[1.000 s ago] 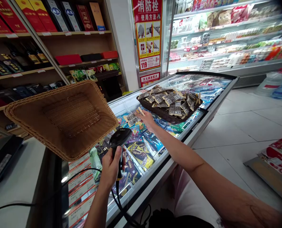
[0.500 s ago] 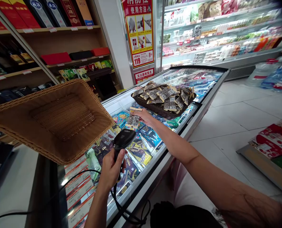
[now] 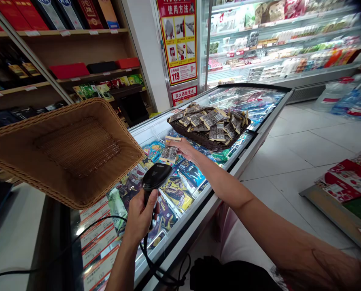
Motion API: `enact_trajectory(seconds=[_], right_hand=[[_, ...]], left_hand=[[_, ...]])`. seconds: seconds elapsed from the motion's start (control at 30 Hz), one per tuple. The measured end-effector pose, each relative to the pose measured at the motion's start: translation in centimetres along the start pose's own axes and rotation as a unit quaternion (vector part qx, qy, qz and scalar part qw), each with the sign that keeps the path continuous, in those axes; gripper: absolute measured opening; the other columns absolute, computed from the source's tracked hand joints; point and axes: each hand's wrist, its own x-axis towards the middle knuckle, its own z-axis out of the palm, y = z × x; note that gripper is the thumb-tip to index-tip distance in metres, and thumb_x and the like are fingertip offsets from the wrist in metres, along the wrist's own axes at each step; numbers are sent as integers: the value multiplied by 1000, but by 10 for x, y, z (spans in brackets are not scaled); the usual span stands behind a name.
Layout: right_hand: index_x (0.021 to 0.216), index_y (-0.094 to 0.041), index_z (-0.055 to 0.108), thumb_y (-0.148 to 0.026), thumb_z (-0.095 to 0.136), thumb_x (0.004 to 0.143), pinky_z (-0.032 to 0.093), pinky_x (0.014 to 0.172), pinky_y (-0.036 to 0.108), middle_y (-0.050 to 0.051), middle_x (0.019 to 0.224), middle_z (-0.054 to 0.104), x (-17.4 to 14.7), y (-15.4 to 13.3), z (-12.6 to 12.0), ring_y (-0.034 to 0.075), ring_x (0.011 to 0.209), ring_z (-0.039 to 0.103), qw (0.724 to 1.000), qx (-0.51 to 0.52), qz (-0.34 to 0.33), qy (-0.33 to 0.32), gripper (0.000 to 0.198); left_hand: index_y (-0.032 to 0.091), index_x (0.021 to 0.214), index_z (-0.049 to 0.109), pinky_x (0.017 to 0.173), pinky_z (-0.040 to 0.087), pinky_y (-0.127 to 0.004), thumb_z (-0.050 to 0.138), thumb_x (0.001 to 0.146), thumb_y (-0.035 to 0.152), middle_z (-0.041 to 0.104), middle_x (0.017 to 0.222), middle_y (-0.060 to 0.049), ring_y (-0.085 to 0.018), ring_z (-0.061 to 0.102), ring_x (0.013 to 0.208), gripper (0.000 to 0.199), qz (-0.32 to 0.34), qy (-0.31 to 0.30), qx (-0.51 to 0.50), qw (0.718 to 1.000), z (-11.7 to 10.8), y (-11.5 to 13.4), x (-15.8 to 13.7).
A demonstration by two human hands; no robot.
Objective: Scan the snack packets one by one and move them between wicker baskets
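- Left hand (image 3: pixel 140 214) is gripping a scanner (image 3: pixel 156 176) near the freezer's (image 3: pixel 200 218) front edge.
- Right hand (image 3: pixel 184 148) is pinching a packet (image 3: pixel 168 152) beside a dark basket (image 3: pixel 203 140).
- Packets (image 3: pixel 212 119) are filling that basket.

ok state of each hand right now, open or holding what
Left hand: closed around a black pistol-shaped handheld scanner.
Right hand: holding a small rectangular beige-edged packet.

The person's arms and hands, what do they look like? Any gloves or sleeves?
The left hand and right hand are bare: no gloves, rings or watch show. No sleeve shows on the left forearm or right arm. Thin dark lines cross the right arm; I can't tell if they're hair or markings.
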Motion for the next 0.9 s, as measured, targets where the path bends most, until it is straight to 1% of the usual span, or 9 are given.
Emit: enact_trajectory(seconds=[0.1,0.27,0.37,0.43,0.53,0.6,0.7,0.8,0.9], right_hand=[[87,-21,67,-40,96,57,38,54,24,-4,70,65,0,-1,0,12,61,54,1000,2,-4,-1,47],[91,-21,68,-49,96,60,28,46,24,-9,58,48,-1,-4,2,8,48,36,999,-10,-27,-18,50],[95,-22,68,-57,92,65,38,48,24,-7,65,54,0,-2,4,9,50,44,998,-36,-58,15,52],[96,-22,68,-60,86,72,48,52,26,-4,73,61,-1,-2,4,11,56,53,990,-76,-108,43,49],[111,-24,68,-59,78,81,58,61,32,3,96,71,-3,-15,-7,19,70,66,962,-157,-194,114,47],[130,-25,64,-58,73,87,61,71,38,9,113,73,-2,-34,-26,26,85,72,927,-213,-247,185,55],[149,-22,52,-54,62,97,59,90,47,17,128,69,6,-76,-74,34,108,72,857,-284,-303,306,62],[148,-21,52,-46,56,100,54,98,50,18,127,70,25,-118,-129,35,115,68,810,-325,-281,398,55],[135,-18,62,-44,59,97,53,95,47,17,121,73,46,-143,-165,34,109,68,793,-368,-226,429,46]], left_hand=[[19,91,64,43,40,-24,59,90,80,61,55,2,-13,53,42,62,-6,-10,-16,1000,0,-5,2],[19,97,62,43,40,-23,62,88,81,62,57,2,-12,53,43,63,-26,-14,-93,995,-1,-12,7],[19,96,62,41,37,-22,64,85,82,59,55,3,-12,50,41,64,-39,-5,-130,991,1,-9,6],[19,95,62,40,36,-23,65,85,81,57,53,4,-12,49,40,63,-42,11,-138,989,3,-5,4],[18,94,63,41,35,-22,66,86,78,58,54,3,-11,48,41,61,-46,34,-138,989,5,1,1],[18,95,64,41,35,-22,68,85,78,58,54,3,-11,47,41,62,-49,37,-140,988,5,3,-1],[17,95,65,42,35,-23,70,83,79,58,53,3,-11,47,41,63,-42,41,-142,988,4,5,-1],[17,95,65,42,34,-23,71,83,79,58,53,3,-11,46,41,63,-42,45,-146,987,4,6,0],[17,96,66,42,36,-23,71,83,78,58,53,3,-11,47,41,62,-49,50,-147,987,5,5,0]])
